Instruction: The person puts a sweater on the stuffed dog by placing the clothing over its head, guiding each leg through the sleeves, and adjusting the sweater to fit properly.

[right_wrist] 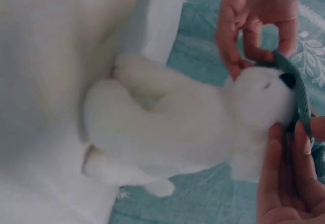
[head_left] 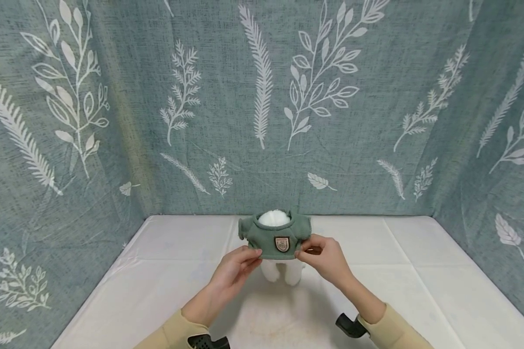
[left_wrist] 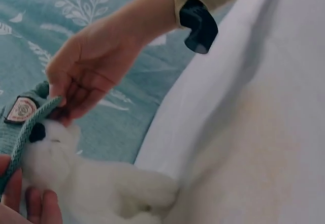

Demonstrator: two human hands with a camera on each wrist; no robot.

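Note:
A small green doll sweater (head_left: 266, 245) with a shield-shaped patch (head_left: 282, 244) is held over the head of a white plush dog (head_left: 293, 274). White fur shows through its neck opening, and the dog's legs show below the hem. My left hand (head_left: 232, 272) pinches the hem's left side between thumb and fingers. On the other side my right hand (head_left: 329, 259) pinches the hem near the sleeve. From the right wrist view, the hem (right_wrist: 303, 99) crosses the dog's face by its dark nose (right_wrist: 288, 80), leaving the body (right_wrist: 172, 117) bare.
The dog stands on a white-covered table (head_left: 179, 278). Behind and beside it hangs a grey-green cloth (head_left: 227, 97) printed with white leaves. A black wrist camera (head_left: 351, 325) sits at the right cuff, another at the left.

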